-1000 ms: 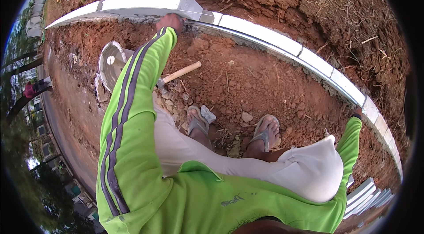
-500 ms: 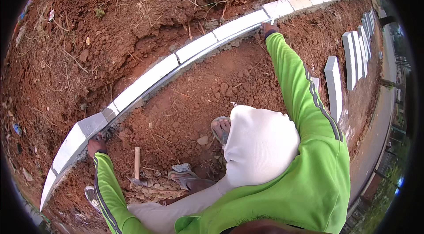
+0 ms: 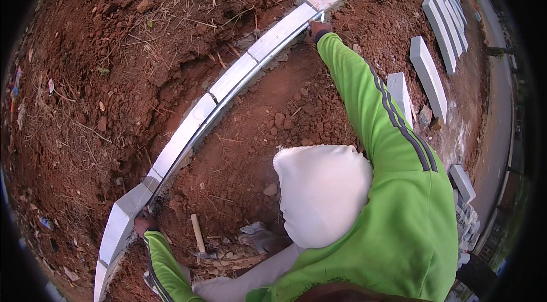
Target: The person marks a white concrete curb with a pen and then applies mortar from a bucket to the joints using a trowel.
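A curved row of white kerb blocks [image 3: 231, 76] crosses the picture diagonally. A long thin metal bar [image 3: 250, 78] lies along the row's near side. My right hand [image 3: 319, 29] grips the bar's far end, where a short piece sticks up. My left hand [image 3: 145, 223] is low against the angled block [image 3: 128, 207] at the row's near end, beside the bar's other end; its fingers are curled, with what they hold hidden. A wooden-handled hammer [image 3: 198, 232] rests on the red soil to the right of my left hand.
Loose grey kerb blocks [image 3: 426, 77] lie in a line on the right, with broken pieces lower down. A road [image 3: 490, 131] runs along the far right edge. Rough red soil [image 3: 97, 102] with dry stems banks up behind the row. My bent knee [image 3: 322, 194] occupies the lower middle.
The view has swung right and turned, so the row now runs diagonally and more loose blocks show. Both hands remain against the row at about the same spots along it.
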`<move>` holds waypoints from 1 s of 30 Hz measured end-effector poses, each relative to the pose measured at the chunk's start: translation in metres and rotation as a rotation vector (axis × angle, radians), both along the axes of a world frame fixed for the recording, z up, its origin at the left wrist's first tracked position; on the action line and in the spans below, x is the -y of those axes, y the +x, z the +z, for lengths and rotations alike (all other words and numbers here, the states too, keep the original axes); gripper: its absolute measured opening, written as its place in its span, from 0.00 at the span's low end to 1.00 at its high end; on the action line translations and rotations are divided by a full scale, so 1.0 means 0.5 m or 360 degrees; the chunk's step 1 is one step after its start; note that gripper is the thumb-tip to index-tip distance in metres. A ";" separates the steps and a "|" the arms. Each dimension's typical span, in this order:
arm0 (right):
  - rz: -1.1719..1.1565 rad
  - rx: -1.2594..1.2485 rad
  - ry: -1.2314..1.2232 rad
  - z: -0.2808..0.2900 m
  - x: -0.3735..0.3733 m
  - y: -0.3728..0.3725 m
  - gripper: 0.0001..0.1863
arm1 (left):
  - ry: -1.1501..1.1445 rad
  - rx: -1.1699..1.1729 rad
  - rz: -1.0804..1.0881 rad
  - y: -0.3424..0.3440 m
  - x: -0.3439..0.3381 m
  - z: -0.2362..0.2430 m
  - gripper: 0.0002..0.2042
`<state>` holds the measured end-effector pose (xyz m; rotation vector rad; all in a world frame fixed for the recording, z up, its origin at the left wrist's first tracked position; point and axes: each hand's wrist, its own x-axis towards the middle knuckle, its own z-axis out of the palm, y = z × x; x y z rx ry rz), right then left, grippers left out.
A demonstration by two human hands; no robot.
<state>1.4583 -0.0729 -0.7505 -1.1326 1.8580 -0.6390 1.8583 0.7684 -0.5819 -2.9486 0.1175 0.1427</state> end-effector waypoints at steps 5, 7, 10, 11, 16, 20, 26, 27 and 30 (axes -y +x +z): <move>0.0436 -0.0202 -0.0029 -0.029 0.003 0.089 0.18 | 0.0182 0.0000 0.0147 0.024 -0.060 0.016 0.29; 0.0283 0.0356 0.0400 -0.074 -0.086 0.158 0.18 | 0.0286 -0.0017 0.0328 0.005 -0.089 0.082 0.30; 0.0469 0.0144 0.0280 0.052 0.214 -0.037 0.25 | -0.0106 -0.0058 0.0123 0.032 0.060 -0.011 0.25; 0.0645 0.0020 0.0330 -0.005 0.148 -0.016 0.26 | -0.0061 0.0042 0.0072 0.030 0.042 0.013 0.26; 0.0705 0.0437 0.0447 -0.051 0.125 0.018 0.30 | -0.0018 -0.0135 0.0215 0.036 -0.022 0.068 0.26; 0.0822 0.0335 0.0556 -0.033 0.156 0.017 0.30 | -0.0069 -0.0082 0.0195 0.019 -0.012 0.047 0.28; 0.0734 0.0046 0.0569 -0.108 -0.039 0.054 0.25 | 0.0129 -0.0178 0.0242 -0.063 -0.086 0.086 0.27; 0.0699 0.0110 0.0465 -0.061 0.055 0.051 0.25 | 0.0028 -0.0171 0.0235 -0.034 -0.050 0.073 0.26; 0.0582 0.0239 0.0303 0.002 0.129 0.032 0.24 | -0.0027 -0.0196 0.0233 0.006 0.021 0.072 0.24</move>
